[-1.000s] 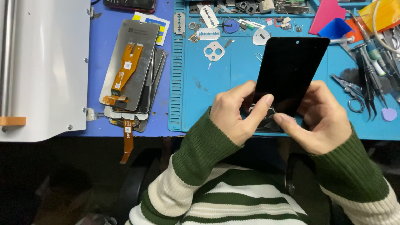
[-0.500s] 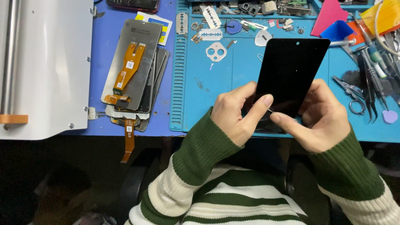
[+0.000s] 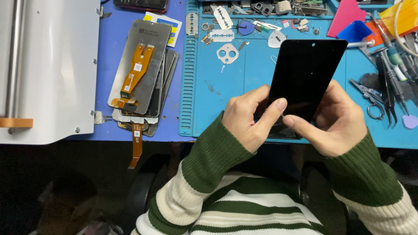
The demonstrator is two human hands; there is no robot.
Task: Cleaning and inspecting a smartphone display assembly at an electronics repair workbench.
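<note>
A black phone screen panel [image 3: 307, 74] is held upright over the blue work mat [image 3: 217, 100], its glass face toward me. My left hand [image 3: 248, 117] grips its lower left edge, thumb pressed on the glass near the bottom. My right hand [image 3: 333, 122] holds the lower right edge, its thumb tip meeting the left thumb at the panel's bottom. The bottom edge of the panel is hidden behind my fingers. Both sleeves are green with white stripes.
A stack of phone screens with orange flex cables [image 3: 141, 76] lies at the mat's left. A grey machine [image 3: 48, 69] fills the far left. Razor blades [image 3: 223, 24], a metal camera frame [image 3: 227, 53], scissors [image 3: 369, 95], tweezers and coloured plastic picks [image 3: 348, 21] lie along the back and right.
The panel and both hands have stayed nearly in place. My thumbs have shifted slightly along the panel's lower edge.
</note>
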